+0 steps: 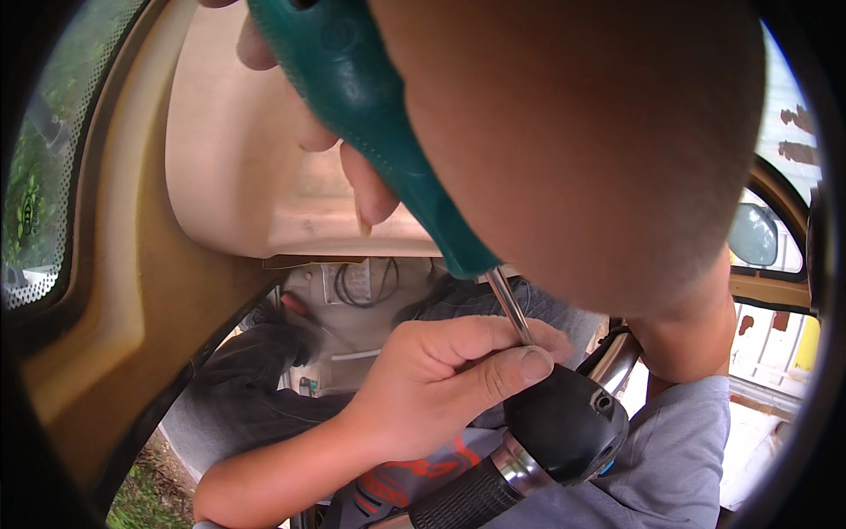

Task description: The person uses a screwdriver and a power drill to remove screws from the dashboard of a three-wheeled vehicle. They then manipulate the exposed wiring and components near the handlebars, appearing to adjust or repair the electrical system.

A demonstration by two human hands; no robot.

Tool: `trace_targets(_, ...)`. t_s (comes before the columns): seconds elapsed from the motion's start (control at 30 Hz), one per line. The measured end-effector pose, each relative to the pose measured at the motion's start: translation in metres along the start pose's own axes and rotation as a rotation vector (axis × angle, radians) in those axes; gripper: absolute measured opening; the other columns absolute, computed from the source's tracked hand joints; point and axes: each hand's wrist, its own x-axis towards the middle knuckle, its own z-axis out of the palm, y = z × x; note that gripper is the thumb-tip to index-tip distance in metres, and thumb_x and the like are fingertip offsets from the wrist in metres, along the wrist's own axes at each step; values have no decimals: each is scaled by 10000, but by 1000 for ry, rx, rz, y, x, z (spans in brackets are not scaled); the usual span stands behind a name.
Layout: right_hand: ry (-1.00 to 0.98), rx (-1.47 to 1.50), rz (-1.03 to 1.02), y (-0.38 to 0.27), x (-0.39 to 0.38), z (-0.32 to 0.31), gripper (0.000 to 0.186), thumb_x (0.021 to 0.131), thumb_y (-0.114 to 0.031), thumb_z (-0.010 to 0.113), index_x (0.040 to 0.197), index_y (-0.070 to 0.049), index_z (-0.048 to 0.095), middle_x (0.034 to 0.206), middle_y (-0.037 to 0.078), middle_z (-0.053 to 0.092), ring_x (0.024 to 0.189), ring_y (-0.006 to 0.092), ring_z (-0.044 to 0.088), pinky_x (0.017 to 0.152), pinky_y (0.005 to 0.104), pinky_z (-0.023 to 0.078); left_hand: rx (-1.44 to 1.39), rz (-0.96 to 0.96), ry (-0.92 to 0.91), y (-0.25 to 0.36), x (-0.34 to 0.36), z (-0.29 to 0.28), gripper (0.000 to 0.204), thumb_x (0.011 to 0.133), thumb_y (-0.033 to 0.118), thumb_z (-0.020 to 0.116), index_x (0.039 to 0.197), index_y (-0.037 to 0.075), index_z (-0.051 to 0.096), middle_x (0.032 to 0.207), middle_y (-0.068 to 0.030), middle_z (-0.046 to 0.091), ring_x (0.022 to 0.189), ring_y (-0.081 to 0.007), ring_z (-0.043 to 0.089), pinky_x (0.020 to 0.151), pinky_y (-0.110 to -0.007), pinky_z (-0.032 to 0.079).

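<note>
A screwdriver with a thick green handle (pixel 361 106) slants down across the view, close to the camera. My right hand (pixel 564 159) is closed around that handle, large and partly blurred, with several fingertips showing past its left side. The bare metal shaft (pixel 508 307) runs down to my left hand (pixel 458 366). There my thumb and fingers pinch the shaft's lower end, and its tip is hidden. Under those fingertips sits a rounded black switch housing (pixel 568 423) on a handlebar. A small screw hole (pixel 603 403) shows on it. Below the housing are a silver collar (pixel 520 463) and a ribbed black grip (pixel 467 502).
A beige panel (pixel 229 167) fills the upper left, beside a tan window frame (pixel 132 264). Black cables (pixel 366 286) hang beneath it. My legs in dark trousers (pixel 238 388) flank the footwell. A chrome tube (pixel 619 360) leads off the housing; a side mirror (pixel 753 234) is at right.
</note>
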Motion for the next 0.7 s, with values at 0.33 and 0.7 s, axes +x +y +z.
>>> trace_targets(0.33,55,-96,-51,0,2,-1,293,880,-167,481,884,72,651,723,198,619,630,263,619,616,389,512,154,4,-30,12,-1,0,217,1030,119,566,1151,-18,684,1058,-51,722,982,-106,641,904,-259,501)
trace_targets(0.7,176,-246,-152,3,34,16,298,842,-162,496,843,88,659,691,249,619,627,316,643,632,435,520,195,-87,27,15,-5,7,321,1069,214,479,1193,-48,617,1203,-178,679,1085,-215,666,928,-356,558)
